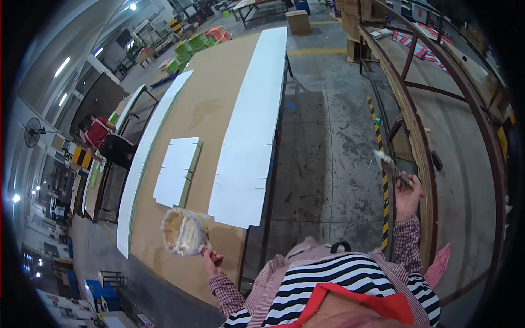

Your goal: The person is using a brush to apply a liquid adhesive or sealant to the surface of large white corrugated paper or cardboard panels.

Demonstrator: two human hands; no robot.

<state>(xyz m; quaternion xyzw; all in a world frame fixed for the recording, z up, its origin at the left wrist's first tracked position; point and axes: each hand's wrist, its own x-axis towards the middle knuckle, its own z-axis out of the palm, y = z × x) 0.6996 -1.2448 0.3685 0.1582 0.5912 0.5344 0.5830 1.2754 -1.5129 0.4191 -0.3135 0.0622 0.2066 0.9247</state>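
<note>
My left hand (212, 262) is closed round the handle of a pot (201, 247) of creamy white paste. The pot's rim is crusted with white, and it hangs over the near end of a long brown table (213, 82). Out to the right, clear of the table, my right hand (407, 199) grips a brush (388, 163). White paste coats the brush's bristles, which point up and left. Just beyond the pot, slotted white boards (178, 169) lie stacked on the table. A long white cardboard sheet (246, 126) with slits runs along the table's right edge.
More long white sheets (147, 147) line the table's left edge. A brown metal-framed rack (415, 115) stands close on my right, beside black-and-yellow floor tape (384, 202). A co-worker in red (101, 134) is at another table to the left. Green crates (188, 49) sit beyond the table.
</note>
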